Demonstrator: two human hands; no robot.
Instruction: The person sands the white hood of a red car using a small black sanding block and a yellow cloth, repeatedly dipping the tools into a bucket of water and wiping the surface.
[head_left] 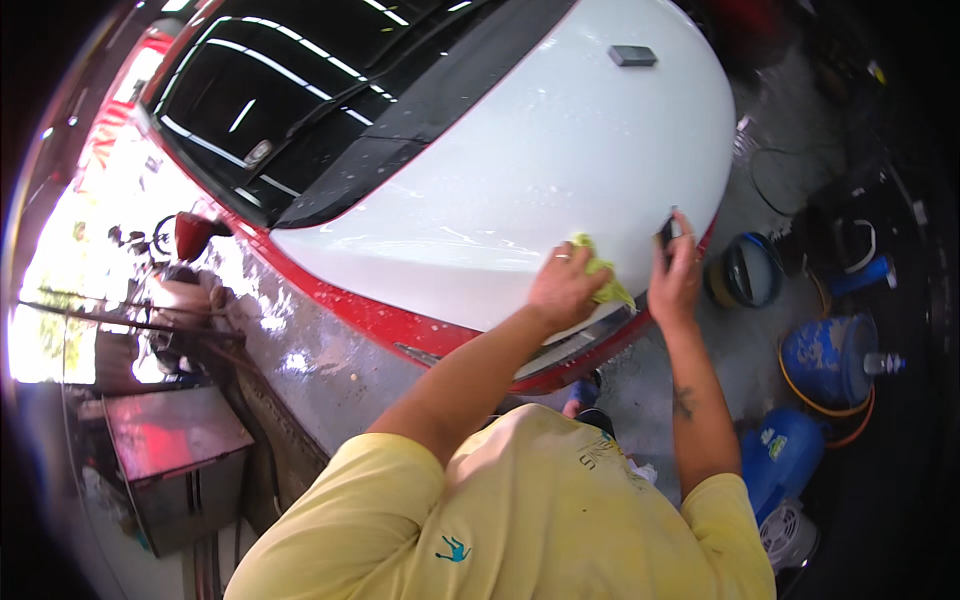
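Observation:
A red car's white hood (560, 150) spreads out in front of me, with wet streaks and drops on its near part. My left hand (568, 290) presses a yellow-green cloth (612, 286) against the hood's front edge, just above the headlight (600, 328). Close by on the right, my right hand (678, 278) grips a small dark block (667, 232), held at the hood's front corner. Whether the block touches the paint, I cannot tell. Farther up the hood lies a grey rectangular block (632, 56), apart from both hands.
Right of the car, a dark bucket (745, 270) stands on the wet floor near a blue drum (828, 355) and a blue machine (785, 460). A hose (850, 430) curls around the drum. At left are a metal cabinet (180, 430) and the car's red side mirror (192, 237).

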